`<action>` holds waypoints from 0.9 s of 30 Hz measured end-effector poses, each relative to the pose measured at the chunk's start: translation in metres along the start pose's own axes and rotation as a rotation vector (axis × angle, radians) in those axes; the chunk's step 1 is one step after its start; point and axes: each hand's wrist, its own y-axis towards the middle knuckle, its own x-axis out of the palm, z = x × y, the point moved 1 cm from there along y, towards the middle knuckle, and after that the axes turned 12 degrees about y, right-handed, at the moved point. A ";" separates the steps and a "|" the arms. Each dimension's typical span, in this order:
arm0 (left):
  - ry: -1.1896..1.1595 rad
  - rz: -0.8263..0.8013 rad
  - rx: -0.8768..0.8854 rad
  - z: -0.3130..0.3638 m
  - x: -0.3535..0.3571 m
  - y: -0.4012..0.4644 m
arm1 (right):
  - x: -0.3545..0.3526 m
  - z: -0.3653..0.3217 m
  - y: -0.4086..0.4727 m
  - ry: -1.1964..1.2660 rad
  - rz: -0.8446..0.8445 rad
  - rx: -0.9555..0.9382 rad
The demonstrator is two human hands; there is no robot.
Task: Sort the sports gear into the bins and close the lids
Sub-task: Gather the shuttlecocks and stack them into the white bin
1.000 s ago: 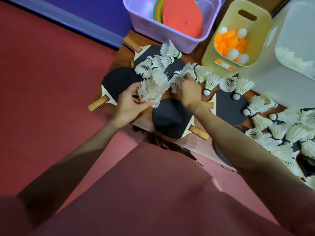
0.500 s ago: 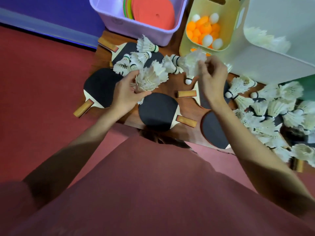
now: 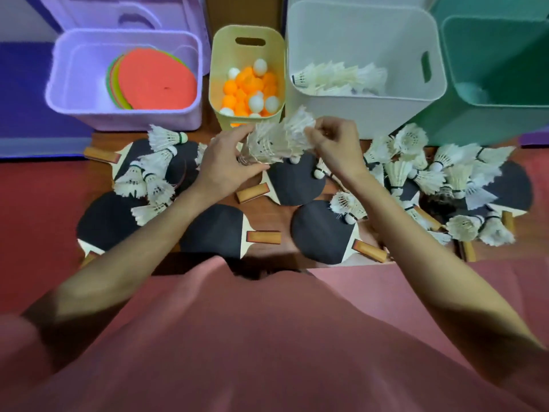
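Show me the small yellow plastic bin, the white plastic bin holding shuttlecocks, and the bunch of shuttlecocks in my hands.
Small yellow plastic bin (image 3: 250,33): head view, far wall above handle slot.
White plastic bin (image 3: 356,40): head view, inner back wall.
Bunch of white feather shuttlecocks (image 3: 274,141): head view, feathers between both hands.

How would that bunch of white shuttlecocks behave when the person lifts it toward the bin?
Probably very light: the left hand and right hand hold the bunch of shuttlecocks by fingertips alone. The frayed feather edges look fragile, so squeezing could bend them. The bunch seems loosely nested and might come apart if tilted.
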 end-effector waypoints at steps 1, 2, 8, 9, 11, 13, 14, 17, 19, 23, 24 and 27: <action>0.013 -0.005 0.030 0.009 0.004 0.011 | -0.012 -0.001 0.003 0.015 0.038 -0.012; 0.026 -0.005 0.059 0.018 0.008 0.022 | -0.025 -0.003 0.008 0.025 0.076 -0.024; 0.080 0.001 0.192 0.080 0.022 0.098 | -0.095 -0.017 0.038 0.161 0.365 -0.132; 0.084 -0.004 0.196 0.089 0.026 0.112 | -0.106 -0.019 0.044 0.186 0.405 -0.158; 0.104 -0.027 0.186 0.106 0.037 0.140 | -0.125 -0.021 0.057 0.182 0.452 -0.193; 0.119 -0.070 0.177 0.117 0.051 0.168 | -0.143 -0.021 0.070 0.135 0.474 -0.217; 0.129 -0.093 0.173 0.121 0.059 0.182 | -0.151 -0.019 0.076 0.114 0.475 -0.223; 0.152 -0.155 0.157 0.131 0.084 0.219 | -0.171 -0.005 0.095 0.053 0.438 -0.176; 0.151 -0.198 0.159 0.137 0.101 0.239 | -0.182 0.005 0.108 -0.006 0.403 -0.151; 0.189 -0.300 0.181 0.141 0.139 0.274 | -0.199 0.017 0.130 -0.204 0.331 -0.138; 0.191 -0.324 0.176 0.139 0.149 0.282 | -0.202 0.019 0.135 -0.284 0.304 -0.141; 0.200 -0.378 0.138 0.128 0.180 0.303 | -0.209 0.030 0.150 -0.462 0.256 -0.158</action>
